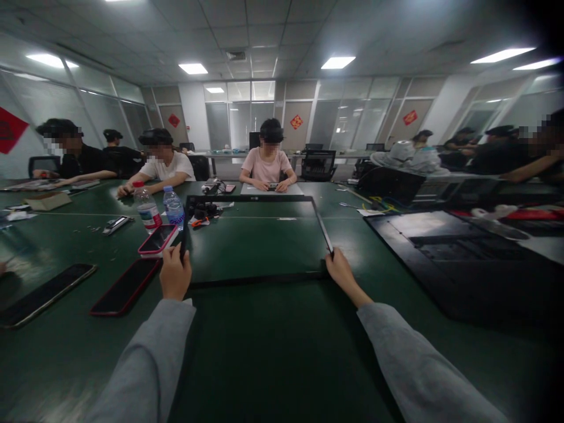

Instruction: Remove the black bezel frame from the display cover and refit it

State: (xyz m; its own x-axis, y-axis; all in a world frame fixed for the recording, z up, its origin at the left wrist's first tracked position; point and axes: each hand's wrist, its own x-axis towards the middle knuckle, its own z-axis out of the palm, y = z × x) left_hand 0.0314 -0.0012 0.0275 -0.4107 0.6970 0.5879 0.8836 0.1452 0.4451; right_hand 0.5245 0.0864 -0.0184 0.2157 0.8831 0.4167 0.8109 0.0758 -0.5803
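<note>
A thin black laptop screen bezel (pixel 255 280), an open rectangle, is held up in front of me above the green table (pixel 273 352). The tabletop shows through its middle. My left hand (pixel 175 275) grips the left side near the lower corner, fingers closed around the edge. On the opposite side, my right hand (pixel 342 274) pinches the bezel by its lower right edge. A small mark sits at the centre of the top bar. Just left of my left hand lie a red-edged phone (pixel 126 288) and a pink-cased phone (pixel 158 239).
Two bottles, one red-capped (pixel 147 208) and one blue-capped (pixel 173 207), stand behind the phones. Another phone (pixel 48 294) lies far left. A large black panel (pixel 440 258) covers the right side. Several people sit around; one in pink (pixel 268 161) is opposite.
</note>
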